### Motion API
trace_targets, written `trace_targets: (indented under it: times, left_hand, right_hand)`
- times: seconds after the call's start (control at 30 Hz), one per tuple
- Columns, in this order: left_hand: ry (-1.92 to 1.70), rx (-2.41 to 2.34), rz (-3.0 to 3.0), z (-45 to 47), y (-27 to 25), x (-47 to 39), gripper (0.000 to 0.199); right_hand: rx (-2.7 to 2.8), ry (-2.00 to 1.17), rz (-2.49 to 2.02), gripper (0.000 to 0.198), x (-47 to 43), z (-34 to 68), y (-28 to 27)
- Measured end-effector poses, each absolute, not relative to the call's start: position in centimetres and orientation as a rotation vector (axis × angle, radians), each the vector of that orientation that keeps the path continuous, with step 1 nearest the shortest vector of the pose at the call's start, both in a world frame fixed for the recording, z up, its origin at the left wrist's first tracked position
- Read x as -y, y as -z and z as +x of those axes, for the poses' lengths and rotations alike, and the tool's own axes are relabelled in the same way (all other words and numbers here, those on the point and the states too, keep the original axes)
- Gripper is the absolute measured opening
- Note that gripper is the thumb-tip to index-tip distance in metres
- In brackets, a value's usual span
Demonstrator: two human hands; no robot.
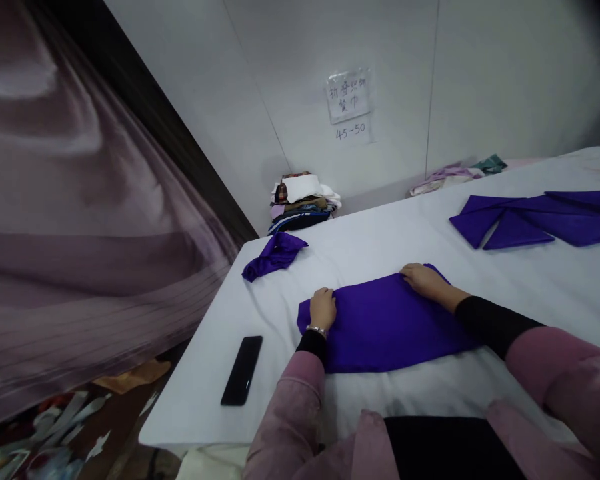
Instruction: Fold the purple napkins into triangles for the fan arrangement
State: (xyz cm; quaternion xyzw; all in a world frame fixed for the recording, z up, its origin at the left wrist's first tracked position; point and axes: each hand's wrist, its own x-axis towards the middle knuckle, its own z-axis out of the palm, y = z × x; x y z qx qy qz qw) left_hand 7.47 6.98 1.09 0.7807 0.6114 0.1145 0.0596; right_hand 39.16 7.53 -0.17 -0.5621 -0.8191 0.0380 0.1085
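Observation:
A purple cloth napkin (385, 327) lies spread on the white-covered table (195, 393) in front of me, its surface mostly smooth. Near its far left corner my left hand (323, 309), with a bracelet at the wrist, has its fingers curled over the edge. My right hand (423, 279) grips the far edge towards the right, and a bit of the corner sticks up beyond it. Both hands are closed on the cloth, with the fingertips partly hidden.
A crumpled purple cloth (275, 256) lies at the table's far left corner. A black phone (243, 371) rests to the left. Folded purple cloths (545, 217) lie at the far right. Stacked clothes (305, 203) stand by the wall, below a paper sign (349, 97). A pink curtain (80, 200) hangs left.

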Motion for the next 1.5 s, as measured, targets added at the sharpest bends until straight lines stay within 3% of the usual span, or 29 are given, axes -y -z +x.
trace_targets:
  times: [0.47, 1.03, 1.27, 1.4, 1.5]
  left_hand:
    - [-0.413, -1.945, 2.419, 7.6, -1.0, -7.3, 0.015]
    - [-0.718, -1.606, 2.58, 6.7, -4.6, -4.3, 0.014]
    - [-0.542, -1.544, 2.588, 5.3, -5.8, -0.4, 0.02]
    - [-0.356, -1.473, 2.634, 4.1, -5.6, 1.9, 0.039]
    - [-0.247, -1.48, 2.649, 2.7, -5.5, 2.7, 0.032]
  right_hand:
    - [2.371, 0.195, -1.684, 0.024, -7.1, 39.2, 0.7]
    - [2.366, -0.018, -1.362, 0.04, -7.7, 38.5, 1.6]
    - [2.53, -0.15, -1.269, 0.025, -5.3, 40.5, -1.4]
    - [2.497, -0.225, -1.372, 0.025, -2.8, 44.1, -1.9]
    - [2.428, -0.272, -1.475, 0.026, -0.7, 46.9, -1.2]
